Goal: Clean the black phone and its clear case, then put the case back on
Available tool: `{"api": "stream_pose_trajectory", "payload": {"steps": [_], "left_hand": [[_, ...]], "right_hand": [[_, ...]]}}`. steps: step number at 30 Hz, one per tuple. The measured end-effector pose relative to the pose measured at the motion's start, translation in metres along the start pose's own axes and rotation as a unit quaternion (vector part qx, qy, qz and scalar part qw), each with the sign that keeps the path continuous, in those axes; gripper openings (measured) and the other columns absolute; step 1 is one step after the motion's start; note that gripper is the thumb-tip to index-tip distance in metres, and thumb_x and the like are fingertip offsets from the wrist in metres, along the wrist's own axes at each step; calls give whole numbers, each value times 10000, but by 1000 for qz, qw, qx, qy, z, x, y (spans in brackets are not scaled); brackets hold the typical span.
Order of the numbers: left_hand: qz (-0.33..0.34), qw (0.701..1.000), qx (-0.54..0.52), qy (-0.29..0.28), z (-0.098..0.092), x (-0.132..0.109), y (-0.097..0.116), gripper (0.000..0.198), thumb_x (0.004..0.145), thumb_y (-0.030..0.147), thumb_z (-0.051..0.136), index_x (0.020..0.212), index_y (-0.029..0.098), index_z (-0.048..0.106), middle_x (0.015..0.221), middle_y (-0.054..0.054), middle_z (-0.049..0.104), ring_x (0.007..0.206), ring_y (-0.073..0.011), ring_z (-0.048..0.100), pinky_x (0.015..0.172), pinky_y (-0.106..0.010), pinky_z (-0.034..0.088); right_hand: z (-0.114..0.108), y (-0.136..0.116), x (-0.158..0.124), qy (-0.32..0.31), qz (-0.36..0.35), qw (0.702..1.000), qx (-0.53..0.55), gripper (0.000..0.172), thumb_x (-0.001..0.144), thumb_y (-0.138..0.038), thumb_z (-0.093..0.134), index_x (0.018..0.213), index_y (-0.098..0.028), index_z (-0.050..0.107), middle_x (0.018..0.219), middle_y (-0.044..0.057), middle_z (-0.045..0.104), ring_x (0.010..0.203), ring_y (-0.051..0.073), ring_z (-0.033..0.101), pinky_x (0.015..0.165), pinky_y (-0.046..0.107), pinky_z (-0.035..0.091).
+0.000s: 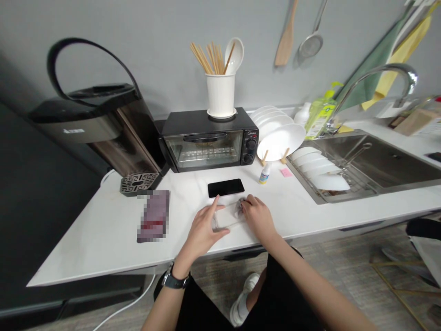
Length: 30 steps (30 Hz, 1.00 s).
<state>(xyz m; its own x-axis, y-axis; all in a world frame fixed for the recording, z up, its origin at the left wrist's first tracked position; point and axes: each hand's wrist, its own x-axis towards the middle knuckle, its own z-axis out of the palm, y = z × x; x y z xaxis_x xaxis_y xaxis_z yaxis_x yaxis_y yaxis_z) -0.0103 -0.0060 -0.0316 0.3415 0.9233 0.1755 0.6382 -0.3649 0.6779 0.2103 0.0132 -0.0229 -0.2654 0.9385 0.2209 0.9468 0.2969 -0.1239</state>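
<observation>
A clear phone case (228, 217) lies on the white countertop near its front edge. My left hand (200, 231) grips the case's left end, thumb on the near side and fingers on the far side. Bunched in the closed fingers of my right hand (258, 219) is a small grey cloth (239, 208), pressed against the right end of the case. Just beyond the case rests a black smartphone (226, 188), screen up. Further back on the right stand a small white bottle (264, 174) with a yellow base and, beside it, a pink slip (285, 172).
A black toaster oven (208, 138) carries a white utensil holder (221, 94). Left are a water dispenser (103, 124) and a blurred-out purple item (155, 216). White plates (280, 140) stand in a rack beside the steel sink (382, 161), near a green soap bottle (319, 115).
</observation>
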Motion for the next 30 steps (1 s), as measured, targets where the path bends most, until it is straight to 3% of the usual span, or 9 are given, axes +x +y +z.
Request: {"api": "stream_pose_trajectory", "payload": {"steps": [5,9,12,15,20,23,26,30], "left_hand": [[2,1000,-12,0,-1,-2,-5,1148,818,259,866,1710,382,153,1466,-63,653,1358,-292,588,1174,-485,436],[6,1000,-13,1,0,-4,-5,1142,824,283,870,1709,387,155,1456,-56,654,1338,-283,594,1154,-465,451],[14,1000,-6,-9,-1,-4,-1,1177,825,259,871,1709,403,108,1472,-28,652,1357,-269,569,1175,-457,421],[16,1000,2,-15,-3,-3,2,1176,830,245,864,1709,400,98,1497,-26,637,1379,-274,541,1192,-465,390],[26,999,12,-17,-2,-2,4,1150,834,258,860,1709,389,126,1505,-36,636,1364,-301,542,1208,-504,355],[29,999,11,-18,-2,-2,4,1160,823,265,869,1709,393,130,1508,-33,638,1376,-307,543,1222,-519,343],[30,999,6,-16,-2,-2,2,1162,825,263,863,1711,390,123,1512,-40,635,1387,-303,544,1222,-517,358],[19,1000,7,-12,-2,-4,-1,1155,805,284,885,1712,359,175,1433,-76,658,1341,-310,573,1174,-501,426]], "right_hand": [[10,-35,9,-44,-137,967,209,166,1004,-120,654,925,-167,791,1036,74,730,957,185,702,885,273,514],[1,-31,6,-69,-204,934,284,200,980,-79,657,869,-184,786,1104,65,748,1015,185,707,923,275,501],[-14,-8,-1,-101,-182,939,274,181,980,-101,677,882,-198,794,1021,42,738,939,172,708,863,259,488],[-28,21,-9,-118,-117,965,203,211,1005,-108,641,894,-199,797,949,35,705,869,160,691,818,256,468],[-30,43,-21,-55,-20,998,3,251,1027,-104,570,859,-169,746,974,81,668,887,206,660,765,298,453],[-15,26,-19,-15,-18,999,-43,174,1005,-92,593,930,-156,737,1029,108,674,919,232,652,748,314,460],[1,-2,-9,-2,-43,999,-11,160,1008,-111,607,932,-163,738,1024,102,683,896,221,650,755,306,482],[8,-30,2,-26,-186,977,97,144,1009,-114,628,965,-165,755,1090,81,708,976,204,671,866,291,524]]}}
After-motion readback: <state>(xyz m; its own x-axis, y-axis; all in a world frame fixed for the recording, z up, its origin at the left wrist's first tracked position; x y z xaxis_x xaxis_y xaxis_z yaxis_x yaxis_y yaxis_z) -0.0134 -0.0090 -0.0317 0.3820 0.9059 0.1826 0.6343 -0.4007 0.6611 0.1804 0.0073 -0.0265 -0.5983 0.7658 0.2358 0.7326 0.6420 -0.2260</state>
